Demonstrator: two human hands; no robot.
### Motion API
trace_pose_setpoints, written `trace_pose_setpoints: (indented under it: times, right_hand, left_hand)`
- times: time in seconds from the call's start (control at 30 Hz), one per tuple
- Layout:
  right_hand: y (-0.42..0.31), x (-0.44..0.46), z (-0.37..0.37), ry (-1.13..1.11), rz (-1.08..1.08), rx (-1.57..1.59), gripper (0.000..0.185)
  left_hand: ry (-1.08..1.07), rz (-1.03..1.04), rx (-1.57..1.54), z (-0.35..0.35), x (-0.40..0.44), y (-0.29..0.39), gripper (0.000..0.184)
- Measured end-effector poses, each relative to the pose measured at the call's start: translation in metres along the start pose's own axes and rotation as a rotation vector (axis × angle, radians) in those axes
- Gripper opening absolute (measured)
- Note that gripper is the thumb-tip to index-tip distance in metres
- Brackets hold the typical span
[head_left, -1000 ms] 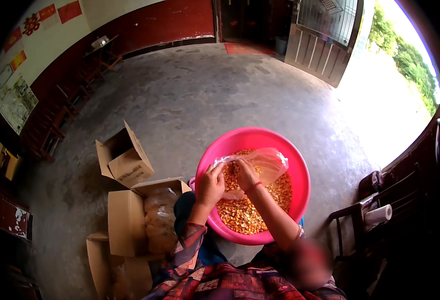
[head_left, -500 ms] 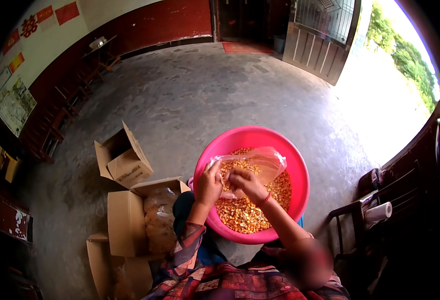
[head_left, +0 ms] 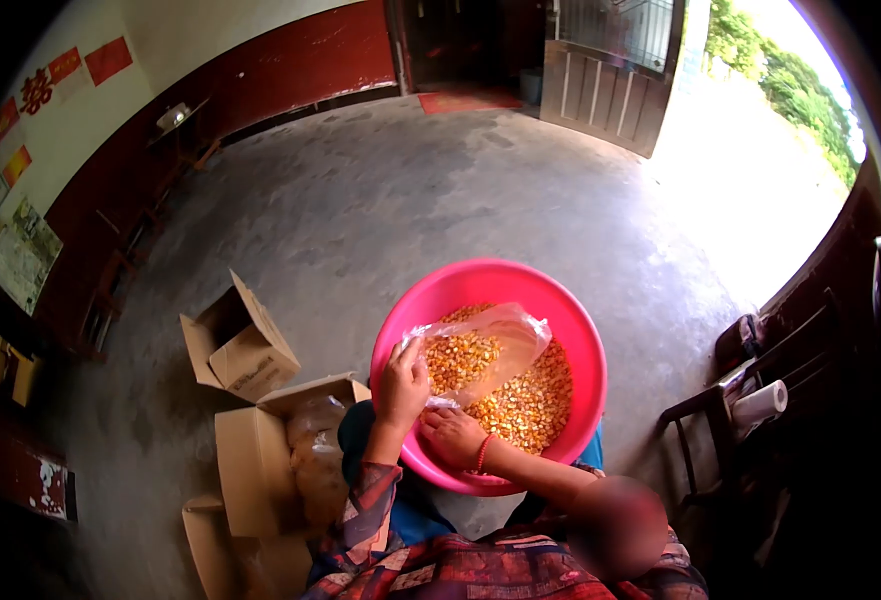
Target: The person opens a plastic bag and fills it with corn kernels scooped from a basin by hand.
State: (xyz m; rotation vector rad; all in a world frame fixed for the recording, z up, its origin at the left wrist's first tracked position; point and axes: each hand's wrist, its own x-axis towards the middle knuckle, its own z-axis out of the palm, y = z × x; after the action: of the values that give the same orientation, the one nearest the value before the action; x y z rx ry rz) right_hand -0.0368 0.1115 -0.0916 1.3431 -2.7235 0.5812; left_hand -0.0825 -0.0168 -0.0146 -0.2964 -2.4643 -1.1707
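Note:
A pink basin [head_left: 588,400] stands in front of me, holding loose yellow corn kernels [head_left: 522,418]. A clear plastic bag [head_left: 522,342] lies over the kernels with its mouth towards my left side, and some kernels show inside it. My left hand [head_left: 402,386] is closed on the bag's edge at the basin's left. Low at the near left wall of the basin, my right hand [head_left: 453,438] reaches in with its fingers over the kernels, just below the bag's near edge. Its fingertips are partly hidden.
To the left stand an open cardboard box [head_left: 240,350] and another box [head_left: 250,455] with filled clear bags [head_left: 318,450]; a third box [head_left: 205,550] is nearer. A dark wooden chair [head_left: 695,425] with a white paper roll [head_left: 760,403] stands right. A door [head_left: 610,95] is open behind.
My right hand has moved from the bag's mouth down to the near left side of the basin. My left hand still holds the bag, which now spreads wider. The view has shifted slightly.

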Motion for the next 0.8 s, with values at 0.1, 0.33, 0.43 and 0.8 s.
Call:
trace_pose_setpoints:
  times: [0.1,0.33,0.43,0.8]
  right_hand:
    - [-0.003,-0.002,-0.01,-0.038,0.014,-0.007,0.023]
    - [0.0,-0.003,0.003,-0.004,-0.03,0.024,0.022]
    - [-0.002,-0.004,0.0,0.013,-0.041,0.074,0.021]
    - [-0.005,-0.001,-0.014,-0.048,0.117,0.391,0.021]
  left_hand:
    - [0.011,-0.03,0.027,-0.001,0.001,0.004,0.035]
    - [0.008,0.058,0.027,-0.002,-0.001,0.007,0.033]
    - [-0.024,-0.007,0.049,-0.003,-0.002,0.009,0.035]
    - [-0.012,0.033,0.064,-0.003,-0.004,0.006,0.034]
